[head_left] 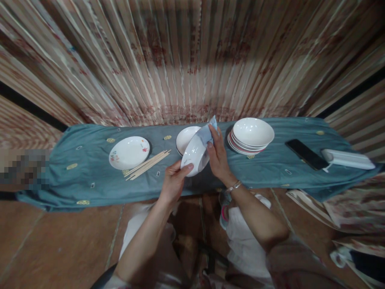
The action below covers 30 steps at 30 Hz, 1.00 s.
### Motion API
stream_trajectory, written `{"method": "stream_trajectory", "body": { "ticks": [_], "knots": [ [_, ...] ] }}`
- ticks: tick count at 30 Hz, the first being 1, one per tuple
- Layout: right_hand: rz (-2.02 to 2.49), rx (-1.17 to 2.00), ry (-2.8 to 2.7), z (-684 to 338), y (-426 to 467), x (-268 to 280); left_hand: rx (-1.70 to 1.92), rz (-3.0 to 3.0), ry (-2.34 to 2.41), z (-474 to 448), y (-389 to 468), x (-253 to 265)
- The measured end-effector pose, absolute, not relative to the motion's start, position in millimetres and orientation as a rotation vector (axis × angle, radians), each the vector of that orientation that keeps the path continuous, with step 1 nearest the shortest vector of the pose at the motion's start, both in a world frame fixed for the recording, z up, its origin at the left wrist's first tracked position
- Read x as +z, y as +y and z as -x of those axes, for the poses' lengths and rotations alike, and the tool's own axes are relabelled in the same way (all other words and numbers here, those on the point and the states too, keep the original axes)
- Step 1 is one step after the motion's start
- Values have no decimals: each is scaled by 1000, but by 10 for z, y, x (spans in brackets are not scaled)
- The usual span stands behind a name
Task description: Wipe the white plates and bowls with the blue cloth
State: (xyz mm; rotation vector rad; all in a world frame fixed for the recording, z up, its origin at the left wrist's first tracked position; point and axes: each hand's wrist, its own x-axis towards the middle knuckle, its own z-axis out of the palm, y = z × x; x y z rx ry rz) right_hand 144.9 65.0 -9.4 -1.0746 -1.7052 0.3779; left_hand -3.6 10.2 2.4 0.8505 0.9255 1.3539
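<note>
A white bowl (195, 155) is held tilted above the near edge of the table, its rim pinched by my left hand (175, 178) with the thumb on top. My right hand (219, 157) grips a light blue cloth (207, 133) pressed against the bowl's far right side. Behind the held bowl, another white bowl (184, 138) stands on the table, partly covered from view. To the right rises a stack of white bowls (253, 130), some with red bands. Left of my hands lie several wooden chopsticks (148, 164) beside a white plate with a floral pattern (128, 153).
A teal patterned cloth (90, 160) covers the long narrow table. Toward its right end lie a black phone (306, 154) and a white elongated device (349, 159). A pleated curtain (186, 60) hangs close behind the table. Brown floor tiles (69, 241) show below.
</note>
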Motion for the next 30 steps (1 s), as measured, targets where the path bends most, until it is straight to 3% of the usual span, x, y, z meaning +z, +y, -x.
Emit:
{"method": "stream_trajectory", "body": {
  "ticks": [11,30],
  "knots": [
    [1085,728,-1384,-1589,902,-298,1377,-750,833,43,70,114],
    [1110,831,-1384,-1571,795,-181,1251,-751,867,54,-21,201]
  ]
}}
